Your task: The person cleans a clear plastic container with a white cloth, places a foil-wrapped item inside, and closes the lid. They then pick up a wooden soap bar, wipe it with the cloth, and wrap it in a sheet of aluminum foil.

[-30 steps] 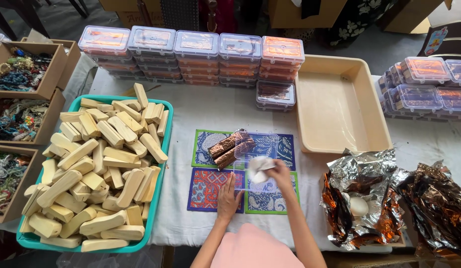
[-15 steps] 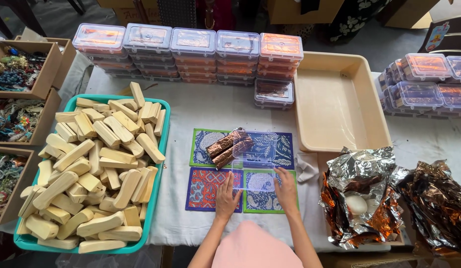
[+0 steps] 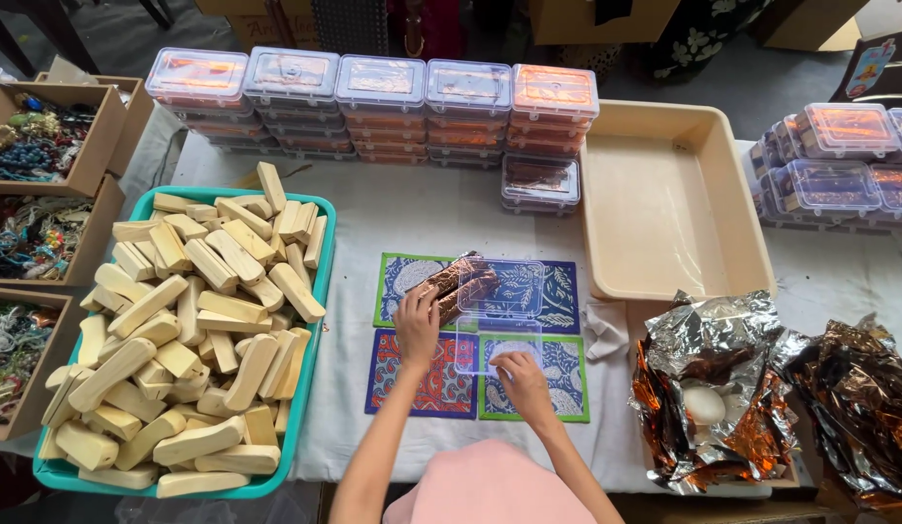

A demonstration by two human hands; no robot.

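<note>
Left hand (image 3: 418, 325): it lies on the brown wrapped bars (image 3: 457, 282), the fingers curl around their near end and grip them.
Right hand (image 3: 522, 380): the fingers press flat on the near part of the clear plastic box (image 3: 499, 312); they are spread and do not close around it.
Clear plastic box: open, its 2 halves lie on the printed mats, just right of the bars and touching them.
Printed mats (image 3: 426, 383): 4 square mats, blue, red and green, in the middle of the counter (image 3: 412, 209), near its front edge.
Green tray (image 3: 311, 320): at the left edge of the counter, full of pale wooden blocks (image 3: 179, 330).
Beige tray (image 3: 664, 204): toward the back right of the counter, beyond the mats.
Stacked lidded boxes (image 3: 373, 102): a row along the back edge, with orange content inside.
Foil wrappers (image 3: 722, 388): crumpled silver and copper sheets at the right front corner, a white egg-like thing (image 3: 704, 405) lies in them.
Cardboard boxes (image 3: 43, 146): beside the left edge, they hold beads.
</note>
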